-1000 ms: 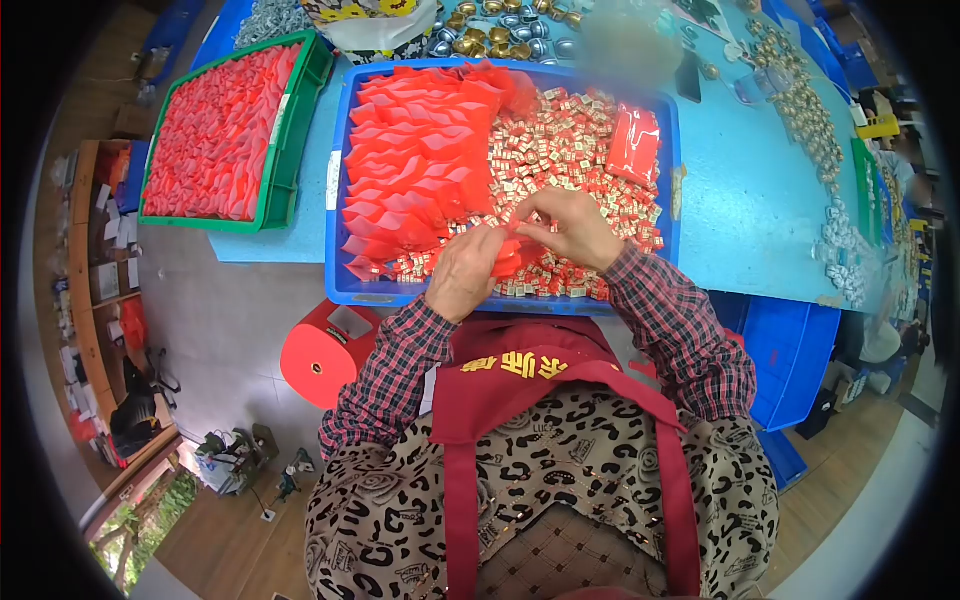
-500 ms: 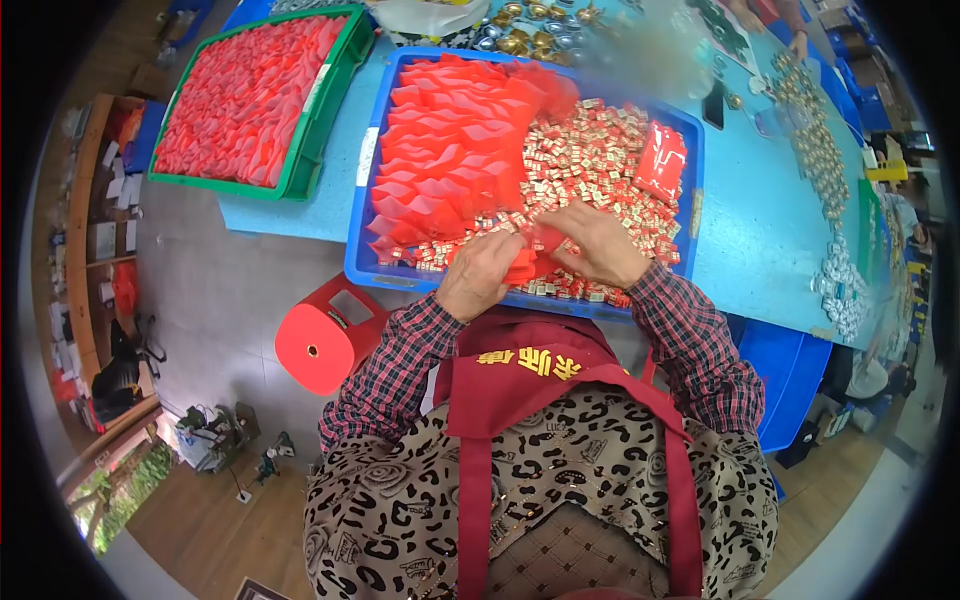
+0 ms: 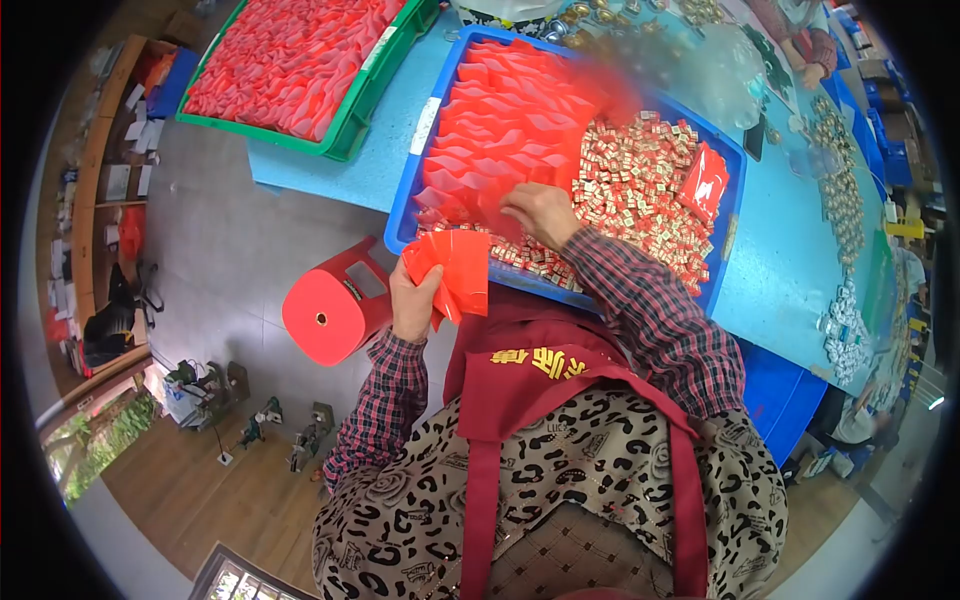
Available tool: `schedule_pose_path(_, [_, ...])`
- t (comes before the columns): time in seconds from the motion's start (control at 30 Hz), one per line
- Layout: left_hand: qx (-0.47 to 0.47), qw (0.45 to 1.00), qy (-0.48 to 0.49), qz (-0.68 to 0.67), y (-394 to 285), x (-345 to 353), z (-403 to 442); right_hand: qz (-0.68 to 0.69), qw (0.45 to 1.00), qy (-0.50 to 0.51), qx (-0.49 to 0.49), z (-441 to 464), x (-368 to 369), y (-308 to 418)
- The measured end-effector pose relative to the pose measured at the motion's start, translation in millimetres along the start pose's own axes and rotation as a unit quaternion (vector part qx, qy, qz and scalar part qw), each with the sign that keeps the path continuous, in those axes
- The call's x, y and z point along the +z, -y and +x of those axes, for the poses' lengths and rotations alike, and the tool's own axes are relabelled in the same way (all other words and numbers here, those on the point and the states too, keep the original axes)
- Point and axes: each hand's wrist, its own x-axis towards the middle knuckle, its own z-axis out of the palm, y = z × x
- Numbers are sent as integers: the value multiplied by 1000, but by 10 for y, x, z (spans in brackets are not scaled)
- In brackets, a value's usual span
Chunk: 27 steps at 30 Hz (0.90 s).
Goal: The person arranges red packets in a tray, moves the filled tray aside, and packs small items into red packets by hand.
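My left hand (image 3: 415, 298) is closed on a fanned stack of flat red pieces (image 3: 455, 272), held off the front left corner of the blue tray (image 3: 400, 215). Over the tray, my right hand (image 3: 540, 212) has its fingers bent together at the front of the rows of red translucent pouches (image 3: 500, 130); a bit of red film shows at the fingertips, though its outline is blurred. Many small red-and-white pieces (image 3: 640, 175) fill the right side and front of the tray. A shiny red packet (image 3: 705, 182) lies on them at the right.
A green tray (image 3: 355, 125) full of red pouches stands at the back left. A large red roll (image 3: 325, 318) is below the table edge. Gold and silver bells (image 3: 840, 210) lie on the blue table's right side. Another person's hand (image 3: 815, 72) is at the far right.
My left hand has moved left out of the tray with the red stack. My right hand has shifted to the front of the pouch rows. The camera view has turned and shifted.
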Motion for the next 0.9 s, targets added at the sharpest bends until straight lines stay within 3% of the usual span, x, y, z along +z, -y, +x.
schedule_pose_path(0.2, [-3, 999, -3, -32, 148, 27, -6, -4, 999, -36, 1, 185, 328, 48])
schedule_pose_path(0.37, [-22, 999, -9, -36, 167, 194, 56, -74, 993, -56, 68, 121, 300, 171])
schedule_pose_path(0.43, [-1, 1000, -21, -19, 124, 310, 69, 72, 977, -98, 176, 26, 95, 222])
schedule_pose_path(0.5, [18, 999, -29, -1, 84, 438, 68, 213, 925, -138, 282, -84, -101, 308])
schedule_pose_path(0.7, [60, 994, 51, 70, 61, 850, 91, 293, 902, -46, 314, -485, -435, 483])
schedule_pose_path(0.83, [41, 995, 89, 24, 187, 916, 164, 226, 915, -211, 259, -741, -677, 210])
schedule_pose_path(0.9, [43, 990, 128, 27, 121, 949, 203, 191, 919, -234, 255, -852, -825, 136])
